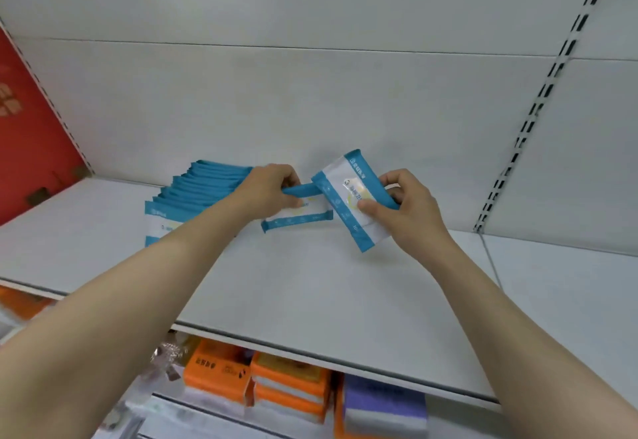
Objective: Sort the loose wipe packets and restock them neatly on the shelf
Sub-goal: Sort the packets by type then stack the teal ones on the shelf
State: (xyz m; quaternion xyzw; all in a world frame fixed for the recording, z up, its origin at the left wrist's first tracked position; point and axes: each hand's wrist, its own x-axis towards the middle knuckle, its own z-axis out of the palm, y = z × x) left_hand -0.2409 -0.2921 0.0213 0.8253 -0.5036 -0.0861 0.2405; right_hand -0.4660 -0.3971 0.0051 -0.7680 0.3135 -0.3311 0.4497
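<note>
Two bare hands reach over a white shelf (310, 283) in the single head view, each one busy with a blue-and-white wipe packet. The left hand (272, 190) curls its fingers round the blue top edge of one packet (300, 219) that stands at the right end of a row, just right of the overlapping stack (193, 193); that stack leans back toward the white rear panel (310, 100), and about ten blue edges can be counted in it, though the hindmost blur together. The right hand (411, 211) pinches a second packet (352, 197) between thumb and curled fingers, holding it tilted and lifted off the shelf, its upper left corner touching the packet in the left hand. One slotted upright (538, 100) runs up the panel on the right. One red board (27, 121) stands at the far left. Below the shelf sit three orange packs (221, 373) and one purple-and-white pack (383, 400), along with some clear wrapped goods (165, 356) too blurred to count.
</note>
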